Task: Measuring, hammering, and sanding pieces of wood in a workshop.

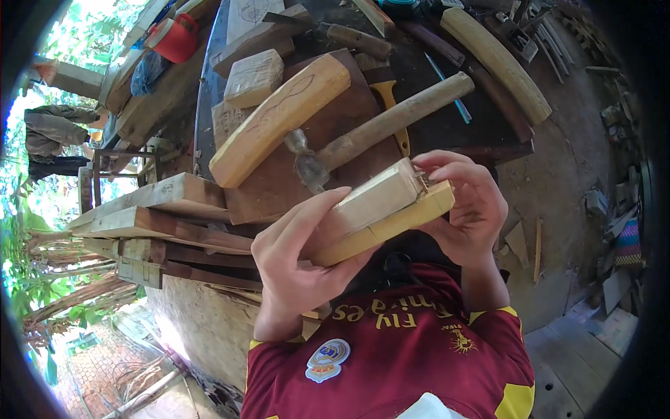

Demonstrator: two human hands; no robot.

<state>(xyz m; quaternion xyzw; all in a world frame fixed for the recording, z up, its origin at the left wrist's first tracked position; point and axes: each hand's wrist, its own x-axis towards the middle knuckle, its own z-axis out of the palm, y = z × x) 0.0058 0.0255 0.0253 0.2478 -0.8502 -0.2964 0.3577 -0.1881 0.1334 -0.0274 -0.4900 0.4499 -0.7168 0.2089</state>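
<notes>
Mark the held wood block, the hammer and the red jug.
wood block (380,213), head view, middle of its pale side face.
hammer (391,122), head view, mid wooden handle.
red jug (176,40), head view, its body.

You have two hands in view, your left hand (296,262) and your right hand (464,206), and together they hold one pale wooden block (380,209). On the bench you can count one hammer (370,136), one long marked wooden blank (279,119), one small square block (252,78), one yellow-handled tool (391,105) and one red container (176,36).
</notes>
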